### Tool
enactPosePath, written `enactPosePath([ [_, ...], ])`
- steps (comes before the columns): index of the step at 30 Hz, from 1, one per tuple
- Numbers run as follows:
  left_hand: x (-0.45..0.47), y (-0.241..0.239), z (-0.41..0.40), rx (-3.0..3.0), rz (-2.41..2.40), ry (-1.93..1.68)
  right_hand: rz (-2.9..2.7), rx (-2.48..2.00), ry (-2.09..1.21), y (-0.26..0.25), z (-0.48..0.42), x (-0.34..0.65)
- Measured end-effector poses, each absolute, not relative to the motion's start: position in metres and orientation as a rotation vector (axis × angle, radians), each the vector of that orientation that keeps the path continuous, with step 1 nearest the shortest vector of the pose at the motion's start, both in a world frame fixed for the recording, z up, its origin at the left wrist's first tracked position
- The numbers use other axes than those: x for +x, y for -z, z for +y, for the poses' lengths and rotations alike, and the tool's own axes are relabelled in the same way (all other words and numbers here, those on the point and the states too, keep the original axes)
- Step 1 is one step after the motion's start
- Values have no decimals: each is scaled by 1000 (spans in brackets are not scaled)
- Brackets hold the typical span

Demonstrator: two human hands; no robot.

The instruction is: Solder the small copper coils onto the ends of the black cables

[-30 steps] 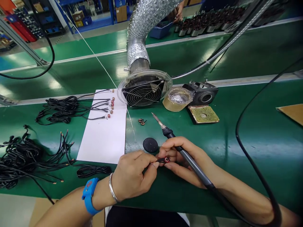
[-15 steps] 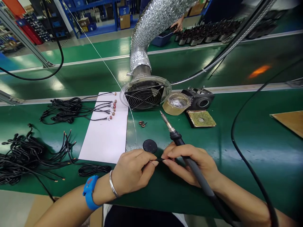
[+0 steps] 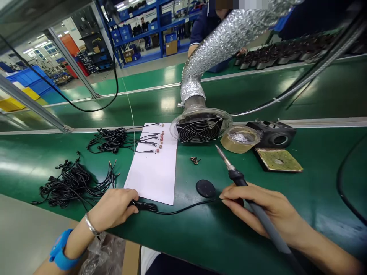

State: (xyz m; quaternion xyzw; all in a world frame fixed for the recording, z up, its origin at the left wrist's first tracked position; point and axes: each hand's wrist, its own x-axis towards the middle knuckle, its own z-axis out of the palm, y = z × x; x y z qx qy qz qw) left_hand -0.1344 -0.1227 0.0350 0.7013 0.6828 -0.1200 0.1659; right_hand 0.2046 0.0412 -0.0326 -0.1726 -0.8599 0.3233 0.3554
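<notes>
My left hand (image 3: 116, 208), with a blue wristband and a silver bangle, closes on one end of a coiled black cable (image 3: 147, 207) near the front edge of the bench. From that coil a single strand runs right to my right hand (image 3: 272, 210), whose thumb and index finger pinch its end. The same right hand holds a soldering iron (image 3: 261, 215), its tip pointing up and away, apart from everything. Just beyond the strand lies a black round disc (image 3: 205, 188). A thin pale wire (image 3: 131, 110) hangs down left of the white sheet (image 3: 153, 172).
Cables with small copper-coloured ends lie across the sheet; a tangled cable pile (image 3: 69, 179) sits left. Behind stand a fume fan (image 3: 200, 131) with foil duct, a tape roll (image 3: 237, 147), an iron stand (image 3: 272, 135) and a sponge tray (image 3: 278, 160). A person works across the bench.
My left hand has left the cable end by my right hand and moved left onto the coil. My right hand keeps the iron and cable end. The view has tilted up and left.
</notes>
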Motion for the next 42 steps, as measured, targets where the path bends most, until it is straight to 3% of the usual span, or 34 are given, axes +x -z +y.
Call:
enactPosePath([
  [3,-129,-36,-128,2091,1861,393,-2254,-445,-755,27,45,201],
  [7,-151,-76,-139,2195,1951,220,-2216,-496,-687,9,47,183],
  [10,-197,-116,-139,2216,2341,20,-2127,-543,-614,-5,48,140],
  [13,-246,-135,-116,2008,2830,242,-2194,-549,-557,-7,55,77],
  [19,-309,-96,-48,1863,2814,305,-2481,-675,-433,18,88,-18],
  [26,-336,-44,-15,1802,2722,198,-2607,-874,-347,23,99,-36],
  [42,-335,-35,-21,1838,2551,47,-2655,-799,-304,24,107,-32],
])
